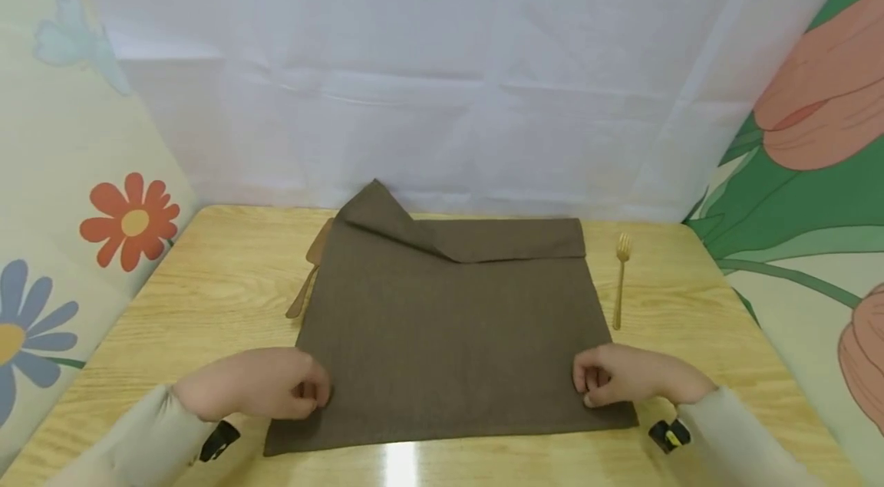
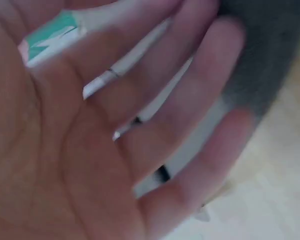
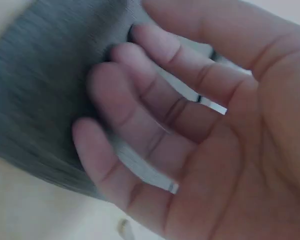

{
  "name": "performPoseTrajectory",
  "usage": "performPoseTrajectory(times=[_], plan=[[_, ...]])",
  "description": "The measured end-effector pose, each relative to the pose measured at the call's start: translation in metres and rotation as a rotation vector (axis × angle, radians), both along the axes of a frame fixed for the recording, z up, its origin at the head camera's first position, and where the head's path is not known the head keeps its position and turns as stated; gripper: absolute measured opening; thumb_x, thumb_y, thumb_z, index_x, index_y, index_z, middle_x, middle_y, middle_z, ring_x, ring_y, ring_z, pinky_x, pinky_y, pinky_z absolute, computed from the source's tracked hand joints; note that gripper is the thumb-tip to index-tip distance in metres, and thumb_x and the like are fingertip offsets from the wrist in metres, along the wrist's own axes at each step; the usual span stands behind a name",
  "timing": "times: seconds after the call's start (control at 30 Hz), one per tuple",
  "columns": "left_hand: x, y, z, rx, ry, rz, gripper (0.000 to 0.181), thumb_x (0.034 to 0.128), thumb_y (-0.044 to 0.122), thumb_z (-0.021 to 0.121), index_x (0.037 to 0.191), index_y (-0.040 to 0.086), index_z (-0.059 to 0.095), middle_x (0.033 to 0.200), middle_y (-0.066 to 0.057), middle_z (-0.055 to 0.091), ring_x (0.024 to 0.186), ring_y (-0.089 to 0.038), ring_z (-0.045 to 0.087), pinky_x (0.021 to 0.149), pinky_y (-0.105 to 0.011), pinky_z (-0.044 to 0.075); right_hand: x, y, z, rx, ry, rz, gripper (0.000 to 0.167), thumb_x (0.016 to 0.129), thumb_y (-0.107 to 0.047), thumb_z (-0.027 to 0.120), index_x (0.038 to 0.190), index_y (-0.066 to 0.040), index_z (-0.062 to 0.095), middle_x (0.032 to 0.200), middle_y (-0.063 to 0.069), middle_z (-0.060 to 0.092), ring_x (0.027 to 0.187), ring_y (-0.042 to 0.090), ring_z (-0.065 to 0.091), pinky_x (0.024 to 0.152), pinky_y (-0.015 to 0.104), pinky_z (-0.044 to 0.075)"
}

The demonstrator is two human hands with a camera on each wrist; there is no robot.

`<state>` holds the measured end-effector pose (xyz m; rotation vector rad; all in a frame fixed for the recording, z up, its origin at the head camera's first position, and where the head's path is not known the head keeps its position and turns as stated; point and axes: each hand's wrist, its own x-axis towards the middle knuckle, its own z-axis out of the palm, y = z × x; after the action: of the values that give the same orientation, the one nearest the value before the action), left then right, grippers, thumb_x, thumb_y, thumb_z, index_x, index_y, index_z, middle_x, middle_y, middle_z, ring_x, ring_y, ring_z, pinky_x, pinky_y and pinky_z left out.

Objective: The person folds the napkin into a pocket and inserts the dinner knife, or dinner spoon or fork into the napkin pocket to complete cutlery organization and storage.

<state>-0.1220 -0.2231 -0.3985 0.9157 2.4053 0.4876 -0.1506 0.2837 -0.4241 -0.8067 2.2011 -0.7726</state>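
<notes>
A brown cloth (image 1: 449, 341) lies on the table, its far edge folded over in a band and its far left corner sticking up in a loose peak. My left hand (image 1: 265, 383) rests at the cloth's near left part, fingers loosely bent. At the near right corner, my right hand (image 1: 625, 374) also has loosely curled fingers over the cloth. In the wrist views the fingertips lie against the grey-looking cloth (image 3: 45, 95), with no pinch visible. Brown flat pieces (image 1: 304, 295) poke out from beneath the cloth's left edge; the rest of them is hidden.
A gold fork (image 1: 621, 280) lies on the wooden table (image 1: 207, 295) to the right of the cloth, tines away from me. A white sheet (image 1: 442, 73) hangs behind the table. Flower-patterned panels (image 1: 822, 188) flank both sides.
</notes>
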Motion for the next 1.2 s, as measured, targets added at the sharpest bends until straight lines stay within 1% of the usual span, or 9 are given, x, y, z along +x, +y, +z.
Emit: performPoseTrajectory(times=[0.17, 0.3, 0.43, 0.6, 0.7, 0.77, 0.97, 1.1, 1.2], plan=[[-0.029, 0.004, 0.018, 0.047, 0.318, 0.078, 0.006, 0.0933, 0.009, 0.066, 0.094, 0.013, 0.07, 0.086, 0.011, 0.062, 0.074, -0.003, 0.054, 0.064, -0.03, 0.051, -0.027, -0.002, 0.01, -0.013, 0.236, -0.088, 0.003, 0.097, -0.012, 0.067, 0.099, -0.009, 0.066, 0.087, -0.007, 0.064, 0.075, 0.005, 0.057, 0.064, 0.026, 0.051], [-0.057, 0.008, 0.028, 0.142, 0.369, 0.218, 0.011, 0.0966, 0.005, 0.062, 0.102, 0.006, 0.071, 0.094, 0.0, 0.069, 0.084, -0.014, 0.063, 0.074, -0.04, 0.056, -0.053, -0.001, 0.014, -0.028, 0.4, -0.242, 0.006, 0.098, -0.008, 0.065, 0.102, -0.004, 0.066, 0.093, 0.001, 0.068, 0.083, 0.013, 0.063, 0.069, 0.033, 0.054], [-0.085, 0.011, 0.027, 0.261, 0.383, 0.363, 0.018, 0.0977, 0.004, 0.059, 0.111, 0.0, 0.069, 0.107, -0.015, 0.07, 0.095, -0.03, 0.065, 0.084, -0.051, 0.055, -0.079, 0.001, 0.011, -0.049, 0.414, -0.46, 0.016, 0.101, -0.008, 0.06, 0.111, 0.003, 0.064, 0.104, 0.015, 0.067, 0.091, 0.027, 0.065, 0.073, 0.04, 0.056], [-0.111, 0.009, 0.019, 0.349, 0.32, 0.523, 0.029, 0.0987, 0.004, 0.054, 0.124, -0.009, 0.061, 0.124, -0.029, 0.062, 0.112, -0.046, 0.06, 0.093, -0.059, 0.05, -0.103, 0.003, 0.005, -0.154, 0.25, -0.73, 0.036, 0.104, -0.01, 0.051, 0.133, 0.011, 0.051, 0.13, 0.032, 0.055, 0.114, 0.044, 0.06, 0.089, 0.046, 0.057], [-0.121, 0.005, 0.015, 0.37, 0.206, 0.622, 0.039, 0.1022, 0.008, 0.05, 0.136, -0.01, 0.051, 0.139, -0.034, 0.051, 0.127, -0.051, 0.049, 0.1, -0.063, 0.045, -0.115, 0.001, 0.004, -0.26, 0.135, -0.842, 0.047, 0.105, -0.01, 0.048, 0.144, 0.014, 0.039, 0.139, 0.037, 0.047, 0.125, 0.048, 0.054, 0.097, 0.046, 0.054], [-0.128, 0.003, 0.012, 0.387, 0.132, 0.682, 0.044, 0.1038, 0.011, 0.048, 0.142, -0.01, 0.044, 0.146, -0.035, 0.042, 0.135, -0.052, 0.041, 0.103, -0.063, 0.043, -0.121, 0.0, 0.003, -0.312, 0.079, -0.895, 0.052, 0.104, -0.008, 0.047, 0.148, 0.016, 0.033, 0.138, 0.039, 0.047, 0.117, 0.042, 0.06, 0.095, 0.04, 0.056], [-0.15, 0.007, 0.006, 0.425, 0.036, 0.757, 0.057, 0.1027, 0.013, 0.046, 0.151, -0.013, 0.028, 0.156, -0.038, 0.024, 0.144, -0.052, 0.026, 0.113, -0.061, 0.032, -0.135, -0.005, 0.0, -0.325, -0.005, -0.955, 0.056, 0.103, -0.006, 0.046, 0.15, 0.017, 0.027, 0.117, 0.024, 0.055, 0.079, 0.008, 0.058, 0.076, 0.024, 0.058], [-0.164, 0.012, 0.001, 0.422, 0.013, 0.779, 0.065, 0.1015, 0.013, 0.047, 0.155, -0.012, 0.019, 0.158, -0.037, 0.019, 0.145, -0.052, 0.024, 0.115, -0.06, 0.029, -0.139, -0.007, -0.003, -0.279, -0.012, -0.959, 0.056, 0.104, -0.009, 0.046, 0.152, 0.014, 0.028, 0.125, 0.025, 0.053, 0.08, 0.01, 0.057, 0.076, 0.024, 0.057], [-0.173, 0.015, -0.002, 0.452, -0.01, 0.802, 0.069, 0.1002, 0.012, 0.048, 0.156, -0.012, 0.015, 0.16, -0.036, 0.017, 0.147, -0.05, 0.021, 0.117, -0.059, 0.025, -0.142, -0.008, -0.005, -0.255, 0.01, -0.966, 0.055, 0.102, -0.009, 0.048, 0.15, 0.012, 0.032, 0.099, 0.014, 0.058, 0.07, 0.009, 0.053, 0.067, 0.023, 0.053]])
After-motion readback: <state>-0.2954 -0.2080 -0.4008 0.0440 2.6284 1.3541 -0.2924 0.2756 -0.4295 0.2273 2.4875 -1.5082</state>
